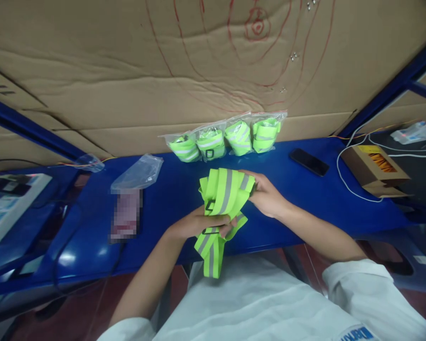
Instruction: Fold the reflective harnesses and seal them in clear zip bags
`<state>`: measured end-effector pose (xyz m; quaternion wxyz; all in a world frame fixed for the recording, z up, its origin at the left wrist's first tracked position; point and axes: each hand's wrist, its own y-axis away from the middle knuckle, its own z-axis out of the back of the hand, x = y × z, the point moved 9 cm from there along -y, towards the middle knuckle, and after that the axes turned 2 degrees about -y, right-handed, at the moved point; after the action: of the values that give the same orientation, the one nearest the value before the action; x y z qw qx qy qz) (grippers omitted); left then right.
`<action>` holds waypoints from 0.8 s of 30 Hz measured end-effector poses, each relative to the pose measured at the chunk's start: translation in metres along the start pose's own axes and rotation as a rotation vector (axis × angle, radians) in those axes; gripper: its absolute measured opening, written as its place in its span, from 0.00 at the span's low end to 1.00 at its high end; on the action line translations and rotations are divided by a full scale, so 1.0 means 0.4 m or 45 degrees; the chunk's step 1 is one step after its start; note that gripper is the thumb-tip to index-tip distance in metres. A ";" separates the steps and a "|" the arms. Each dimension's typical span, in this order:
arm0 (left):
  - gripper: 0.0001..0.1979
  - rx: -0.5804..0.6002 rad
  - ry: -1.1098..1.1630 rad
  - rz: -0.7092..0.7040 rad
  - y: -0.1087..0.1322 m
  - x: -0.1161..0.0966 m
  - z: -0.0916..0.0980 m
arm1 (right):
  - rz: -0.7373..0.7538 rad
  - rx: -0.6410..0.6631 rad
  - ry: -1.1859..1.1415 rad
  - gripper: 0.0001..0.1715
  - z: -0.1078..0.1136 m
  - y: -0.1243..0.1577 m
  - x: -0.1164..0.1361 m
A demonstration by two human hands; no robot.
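Note:
Between my hands is a neon-green reflective strap (229,192) with grey stripes and black buckles, partly gathered into loops. My left hand (199,223) grips its lower middle, thumb lying across the front, while loose ends hang below toward my lap. At the upper right edge, my right hand (268,195) closes on a folded part of the same strap; its fingertips are partly hidden behind the band. Behind the strap, several clear zip bags (213,143) stand in a row, each with a rolled green strap inside.
On the blue table (173,237), a clear plastic bag (140,173) and a pixelated item (127,215) lie left. A dark phone (308,162) and an open cardboard box (372,170) beside a white cable (339,173) are right. A cardboard wall (110,94) rises behind.

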<state>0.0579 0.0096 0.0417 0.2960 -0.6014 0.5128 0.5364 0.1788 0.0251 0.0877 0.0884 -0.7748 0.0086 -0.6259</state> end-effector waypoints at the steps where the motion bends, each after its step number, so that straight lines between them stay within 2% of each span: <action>1: 0.21 0.008 -0.046 -0.029 -0.003 -0.003 0.002 | -0.034 -0.031 -0.060 0.25 0.002 0.002 -0.010; 3: 0.24 0.064 -0.234 -0.080 0.001 -0.017 0.007 | -0.009 -0.070 -0.054 0.25 0.009 0.006 -0.010; 6: 0.24 0.046 -0.474 -0.098 0.023 -0.044 0.045 | 0.247 -0.068 0.246 0.27 0.017 0.014 0.047; 8: 0.29 -0.018 -0.432 -0.111 0.034 -0.062 0.071 | 0.383 -0.034 0.462 0.31 0.012 0.022 0.088; 11: 0.35 -0.158 -0.252 -0.111 0.022 -0.069 0.079 | 0.447 -0.023 0.664 0.36 0.002 0.028 0.127; 14: 0.31 -0.286 -0.151 -0.106 -0.016 -0.065 0.054 | 0.412 -0.018 0.730 0.39 -0.013 0.024 0.147; 17: 0.19 -0.272 -0.156 -0.145 -0.047 -0.077 0.027 | 0.368 -0.012 0.669 0.38 -0.023 0.013 0.159; 19: 0.16 -0.256 -0.199 -0.165 -0.052 -0.088 0.032 | 0.344 -0.005 0.591 0.35 -0.026 0.005 0.156; 21: 0.16 -0.263 -0.226 -0.210 -0.048 -0.103 0.049 | 0.280 -0.007 0.469 0.33 -0.023 -0.004 0.134; 24: 0.17 -0.299 -0.233 -0.226 -0.042 -0.107 0.079 | 0.069 0.009 0.155 0.33 -0.023 -0.014 0.062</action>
<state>0.0670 0.0558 0.0711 0.3154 -0.6233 0.3622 0.6171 0.1745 0.0264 0.1143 0.1075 -0.7345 0.0329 -0.6692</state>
